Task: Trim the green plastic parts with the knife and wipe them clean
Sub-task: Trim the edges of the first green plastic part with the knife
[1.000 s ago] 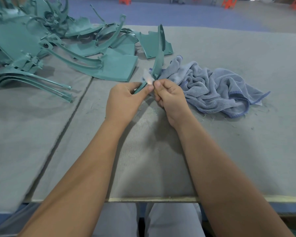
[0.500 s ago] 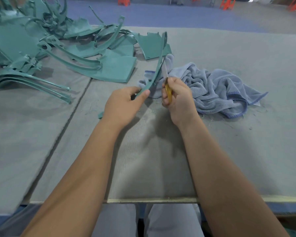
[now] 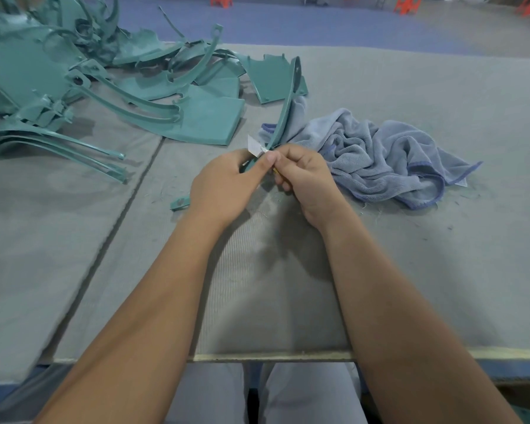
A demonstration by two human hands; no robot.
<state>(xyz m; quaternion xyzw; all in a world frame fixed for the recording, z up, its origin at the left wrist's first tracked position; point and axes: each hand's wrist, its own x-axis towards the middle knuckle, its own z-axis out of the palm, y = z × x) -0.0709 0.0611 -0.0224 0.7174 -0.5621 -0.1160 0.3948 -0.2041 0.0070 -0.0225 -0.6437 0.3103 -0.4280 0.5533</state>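
A person's left hand (image 3: 224, 188) grips a curved green plastic strip (image 3: 283, 114) above the grey table (image 3: 441, 270), its tip rising before the blue towel (image 3: 389, 157). The right hand (image 3: 306, 182), fingers curled round a yellow-handled knife (image 3: 257, 147), has brought the blade back down from upright to the strip beside the left thumb.

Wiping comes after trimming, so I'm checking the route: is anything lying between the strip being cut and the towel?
Nothing visible does. The left hand holds the curved green strip, whose upper length already crosses the blue towel; the right hand holds the knife.
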